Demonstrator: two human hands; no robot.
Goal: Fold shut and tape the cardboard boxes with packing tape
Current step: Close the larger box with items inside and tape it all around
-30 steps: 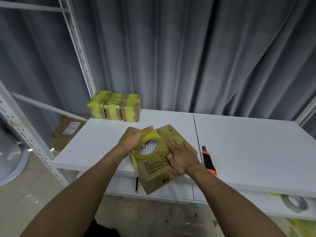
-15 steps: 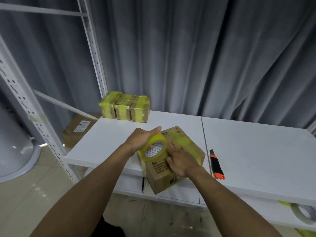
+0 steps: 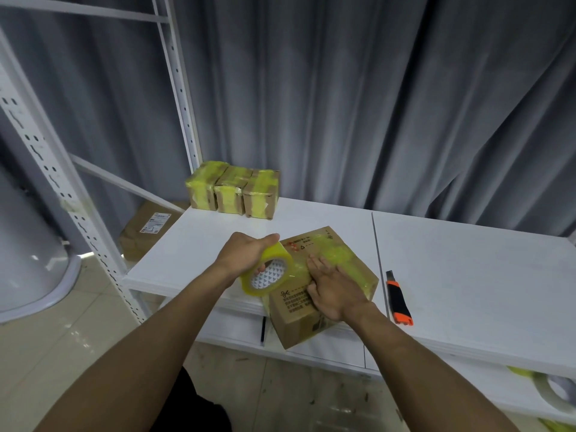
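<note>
A closed cardboard box (image 3: 299, 319) sits on the white table (image 3: 467, 275), its near corner hanging over the front edge. Yellowish tape runs across its top. My left hand (image 3: 246, 252) grips a roll of yellow packing tape (image 3: 268, 274) at the box's left top edge, fingers through the core. A strip of tape leads from the roll onto the box top. My right hand (image 3: 332, 289) lies flat on the box top, its straight fingers pressing the tape down.
Three small taped boxes (image 3: 232, 193) stand in a row at the table's back left. An orange and black utility knife (image 3: 399, 299) lies right of the box. A white shelf post (image 3: 71, 207) rises at left; another tape roll (image 3: 553, 392) lies on the lower shelf.
My left hand has drawn the tape roll slightly left and down along the box edge. My right hand stays flat on the box top. The view shifted left.
</note>
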